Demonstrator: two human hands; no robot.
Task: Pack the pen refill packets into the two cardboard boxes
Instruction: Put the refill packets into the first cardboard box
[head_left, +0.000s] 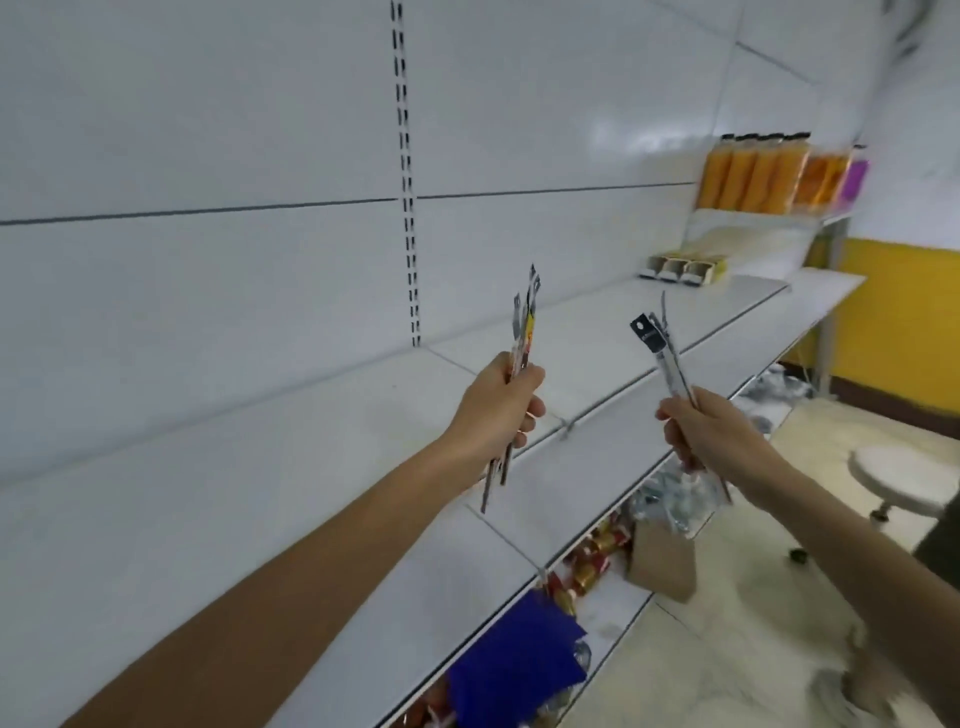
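My left hand (501, 405) grips a bunch of pen refill packets (525, 322) held upright above the white shelf; their tops show yellow and black print and their lower ends stick out below my fist. My right hand (711, 431) grips a second bunch of refill packets (657, 343) with black header cards, tilted to the left. Both hands are raised in front of the shelf, about a forearm's width apart. A brown cardboard box (662, 564) stands on the floor below the shelf edge, partly hidden by the shelf.
A long white shelf (311, 493) runs along the white back panel. Small yellow display boxes (683, 267) sit at its far end, orange bottles (748, 174) above them. Red and gold items (592, 561) and a blue packet (511, 660) lie on the lower shelf. A white stool (904, 478) stands at right.
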